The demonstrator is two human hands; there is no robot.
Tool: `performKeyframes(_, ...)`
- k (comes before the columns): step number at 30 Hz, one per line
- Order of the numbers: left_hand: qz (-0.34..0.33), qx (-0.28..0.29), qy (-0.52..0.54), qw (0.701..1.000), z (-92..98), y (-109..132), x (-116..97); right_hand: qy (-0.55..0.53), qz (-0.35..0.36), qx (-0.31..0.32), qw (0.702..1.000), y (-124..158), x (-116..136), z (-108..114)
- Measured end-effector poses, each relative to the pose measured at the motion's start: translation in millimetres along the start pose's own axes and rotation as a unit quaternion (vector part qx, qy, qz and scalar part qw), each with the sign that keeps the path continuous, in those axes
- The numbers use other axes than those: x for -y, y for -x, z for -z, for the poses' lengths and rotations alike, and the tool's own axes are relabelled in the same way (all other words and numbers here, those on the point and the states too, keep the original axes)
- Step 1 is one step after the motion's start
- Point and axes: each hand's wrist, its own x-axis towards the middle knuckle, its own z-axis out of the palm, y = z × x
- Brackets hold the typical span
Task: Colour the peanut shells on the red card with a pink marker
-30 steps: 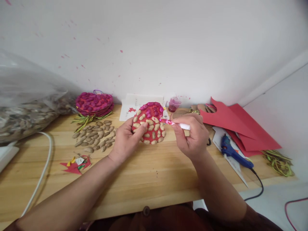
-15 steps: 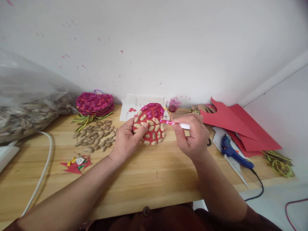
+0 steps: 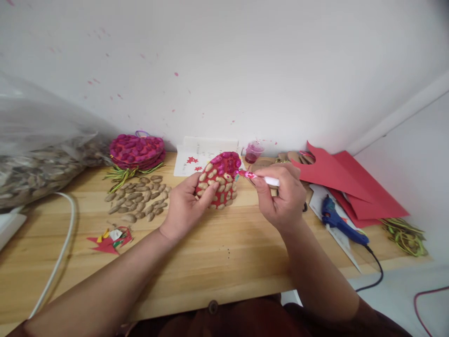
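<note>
My left hand (image 3: 185, 206) grips a round red disc (image 3: 220, 180) covered with peanut shells, held tilted above the wooden table (image 3: 210, 248). The shells along the disc's top are painted pink. My right hand (image 3: 282, 196) pinches a white-handled brush (image 3: 261, 178) whose pink tip touches the disc's upper right edge. A small cup of pink paint (image 3: 253, 152) stands just behind, by the wall.
A stack of painted pink discs (image 3: 137, 150) and loose peanut shells (image 3: 140, 199) lie to the left. A plastic bag of shells (image 3: 38, 159) and a white cable (image 3: 59, 252) are far left. Red paper sheets (image 3: 347, 182), a blue glue gun (image 3: 342, 223) and green strands (image 3: 407, 234) sit right.
My left hand has turned the disc a little, tilting it more edge-on. The brush tip has stayed at the disc's upper right edge, shifting slightly right.
</note>
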Motion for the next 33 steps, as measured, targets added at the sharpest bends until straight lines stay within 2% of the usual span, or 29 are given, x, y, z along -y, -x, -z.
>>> performKeyframes(7,-0.038,0.006,-0.023,0.999,-1.2,1.7,-0.6,-0.003,0.014,0.020,1.000,-0.6,0.2,-0.7)
performKeyframes(12,-0.045,0.006,-0.034,0.998,-1.6,1.1,-0.6,0.013,0.017,-0.006,1.000,-0.2,-0.4,-1.3)
performKeyframes(17,-0.063,0.003,-0.051,0.997,-1.1,0.9,0.8,0.005,0.031,0.031,0.999,-0.5,0.2,-1.5)
performKeyframes(22,-0.094,0.013,-0.092,0.991,-0.8,0.6,3.5,0.028,0.031,0.007,0.999,-0.5,1.0,-1.3)
performKeyframes(26,-0.119,0.016,-0.108,0.987,-1.5,0.4,6.8,0.001,0.022,0.037,0.999,0.5,2.2,-1.9)
performKeyframes(29,-0.120,0.017,-0.105,0.987,-1.4,-0.1,7.6,0.004,0.015,0.049,0.999,1.7,2.2,-2.9)
performKeyframes(33,-0.094,0.016,-0.088,0.991,-0.4,-0.7,5.5,0.018,0.018,0.013,1.000,2.1,0.1,-2.0)
